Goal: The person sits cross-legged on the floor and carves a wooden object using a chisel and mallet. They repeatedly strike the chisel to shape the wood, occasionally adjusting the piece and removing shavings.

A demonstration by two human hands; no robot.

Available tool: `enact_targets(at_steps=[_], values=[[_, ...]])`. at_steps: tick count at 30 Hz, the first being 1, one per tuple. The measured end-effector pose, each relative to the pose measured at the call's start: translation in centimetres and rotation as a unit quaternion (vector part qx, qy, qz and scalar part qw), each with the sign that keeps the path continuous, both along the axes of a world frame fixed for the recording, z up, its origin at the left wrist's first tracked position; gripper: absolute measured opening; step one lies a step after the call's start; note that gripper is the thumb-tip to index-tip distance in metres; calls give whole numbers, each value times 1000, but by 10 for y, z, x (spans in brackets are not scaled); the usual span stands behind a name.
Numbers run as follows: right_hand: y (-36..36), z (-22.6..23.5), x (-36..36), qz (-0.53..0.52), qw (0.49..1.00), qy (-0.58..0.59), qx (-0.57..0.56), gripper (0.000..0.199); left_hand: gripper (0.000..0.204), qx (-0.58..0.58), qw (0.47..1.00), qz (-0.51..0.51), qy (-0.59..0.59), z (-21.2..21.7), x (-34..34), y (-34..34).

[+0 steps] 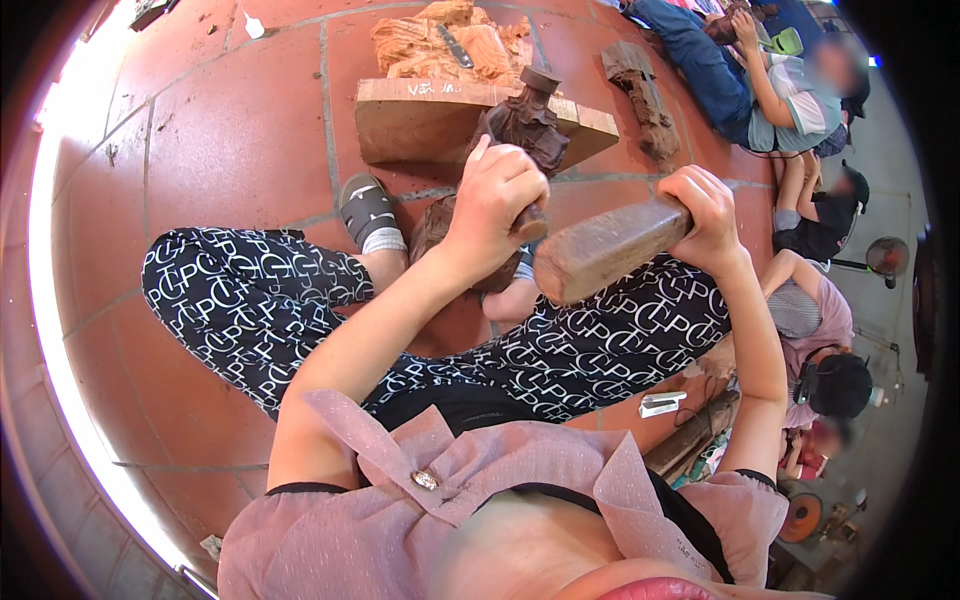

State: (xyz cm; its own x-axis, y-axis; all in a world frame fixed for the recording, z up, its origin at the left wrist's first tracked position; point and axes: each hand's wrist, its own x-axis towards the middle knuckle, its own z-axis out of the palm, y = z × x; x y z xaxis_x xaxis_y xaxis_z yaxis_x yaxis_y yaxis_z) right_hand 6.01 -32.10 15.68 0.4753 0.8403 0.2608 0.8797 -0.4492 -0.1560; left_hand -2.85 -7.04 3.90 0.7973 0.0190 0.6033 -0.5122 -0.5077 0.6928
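My left hand [497,205] is wrapped round a wooden-handled chisel [530,222]; only its butt end shows and the blade is hidden. Closed on the narrow end of a brown wooden mallet [605,250] is my right hand [703,215]. The mallet's thick head is close to the chisel's butt, with a small gap between them in this view. Just beyond my left hand rises a dark carved wooden figure [535,125] with a flat-topped head. Its lower part is partly hidden behind my hand, between my bent legs.
A pale wooden block [420,125] lies ahead, with an orange wood carving [410,45] behind it. A rough wood piece [645,105] rests to its right on the tiled floor [230,170]. A white-and-dark object [660,403] is beside my right thigh. Other people sit along the right.
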Motion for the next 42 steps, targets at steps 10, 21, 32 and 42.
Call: enact_targets(at_steps=[10,21,32,42], values=[[1,0,3,-6,1000,-10,-13,35,16,-52,997,-49,31,-2,8,-16],[-1,4,7,7,1000,1,21,35,20,-46,997,-62,18,5,17,-16],[-10,1,11,-33,999,12,-2,33,24,-65,997,-32,37,2,5,-32],[-10,1,12,-33,999,1,0,34,21,-69,996,-52,28,4,11,-33]])
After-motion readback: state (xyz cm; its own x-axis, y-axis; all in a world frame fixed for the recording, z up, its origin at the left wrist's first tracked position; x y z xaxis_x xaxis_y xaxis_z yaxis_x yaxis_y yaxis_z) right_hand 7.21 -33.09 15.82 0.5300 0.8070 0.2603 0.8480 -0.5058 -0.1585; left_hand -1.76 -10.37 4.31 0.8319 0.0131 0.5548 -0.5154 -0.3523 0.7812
